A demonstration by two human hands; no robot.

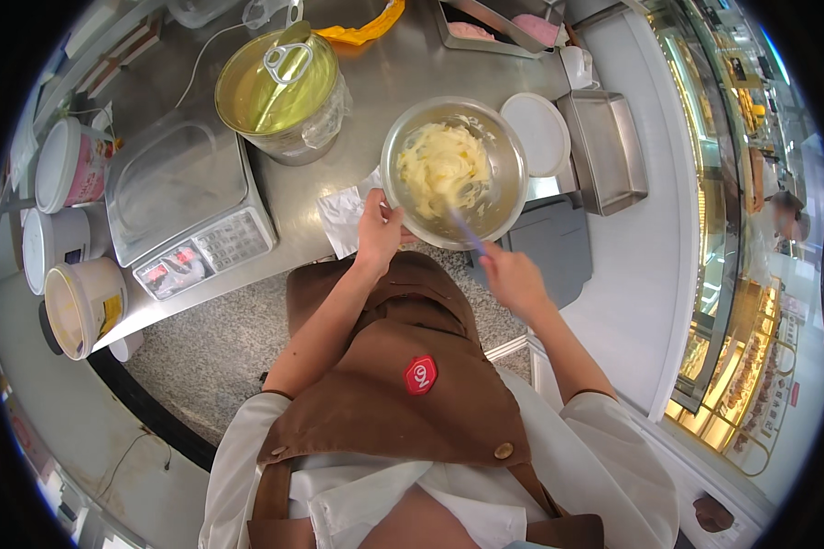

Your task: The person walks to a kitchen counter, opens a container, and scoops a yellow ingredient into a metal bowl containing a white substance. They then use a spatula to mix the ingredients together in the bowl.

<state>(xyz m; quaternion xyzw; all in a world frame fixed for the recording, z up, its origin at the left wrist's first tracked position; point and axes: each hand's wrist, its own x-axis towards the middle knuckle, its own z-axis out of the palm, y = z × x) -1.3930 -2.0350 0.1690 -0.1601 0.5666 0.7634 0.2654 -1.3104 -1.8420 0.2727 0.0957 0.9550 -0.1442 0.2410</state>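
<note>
In front of me a stainless steel mixing bowl (508, 158) stands at the front edge of the steel table. Inside it lies a pale yellow creamy mixture (443, 161) with darker yellow streaks. My left hand (382, 232) grips the bowl's rim on its near left side. With my right hand (515, 278) I hold a spatula (468, 232) by its purple handle. Its blade dips into the near part of the mixture and is partly hidden and blurred. A crumpled white wrapper (340, 214) lies just left of the bowl.
Left of the bowl are a large opened tin (281, 141) with its lid bent up and a digital scale (185, 199). Several plastic tubs (82, 305) line the far left. A white round lid (535, 134) and an upturned metal pan (608, 151) sit to the right.
</note>
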